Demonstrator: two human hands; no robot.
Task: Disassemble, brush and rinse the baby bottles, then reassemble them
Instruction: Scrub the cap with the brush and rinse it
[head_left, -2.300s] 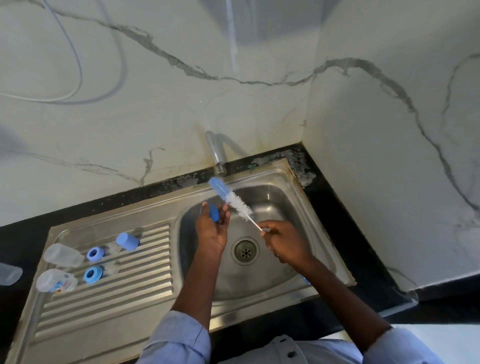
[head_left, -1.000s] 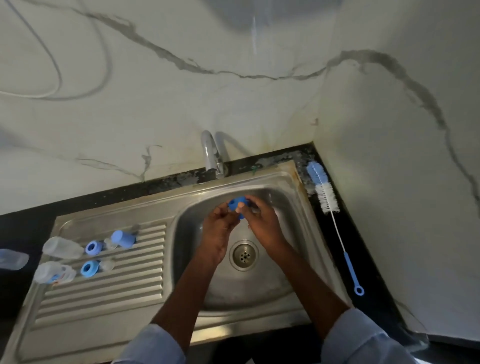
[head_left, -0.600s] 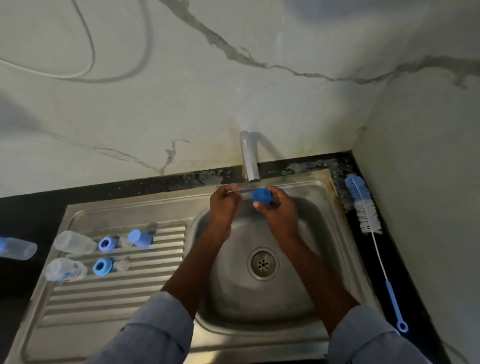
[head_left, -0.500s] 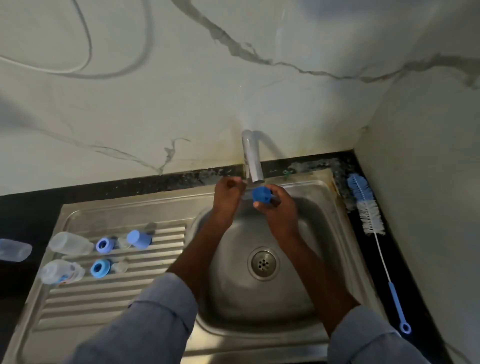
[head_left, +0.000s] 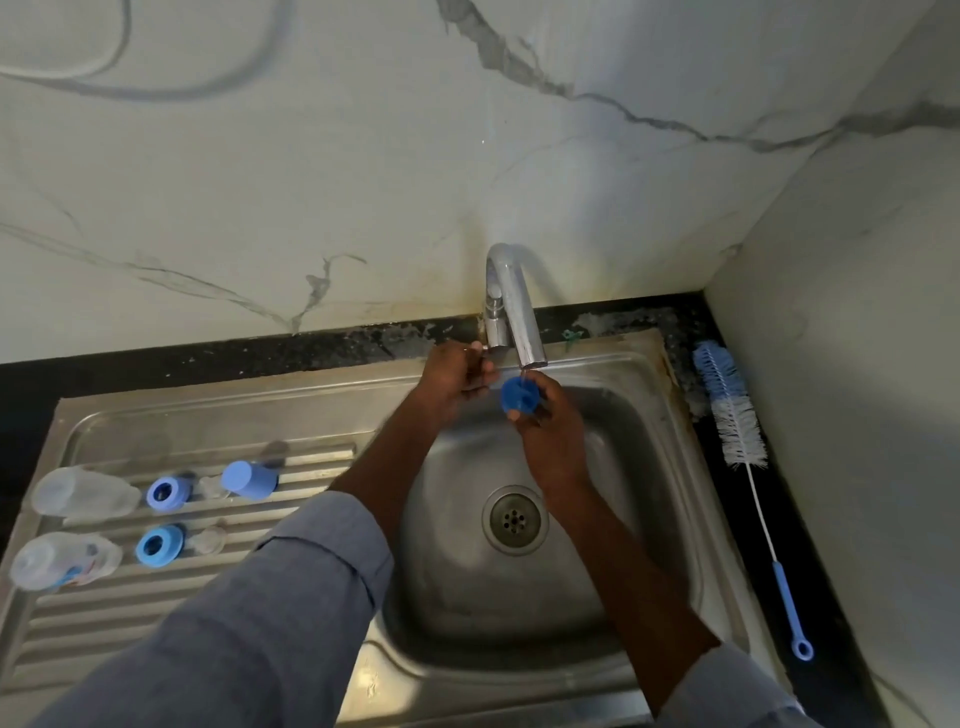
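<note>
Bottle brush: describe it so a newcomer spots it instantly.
Start at the steel sink; go right onto the black counter strip along the side wall. The long bottle brush lies there: blue-and-white bristles at the far end, thin white wire, blue loop handle.

Kitchen — steel sink (head_left: 670, 467), marble walls

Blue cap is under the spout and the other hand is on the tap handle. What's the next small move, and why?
Probably open the tap a little with the left hand. The right hand holds the blue cap directly under the spout, over the sink, and hardly any water shows. The brush lies on the counter, so rinsing looks next.
</note>
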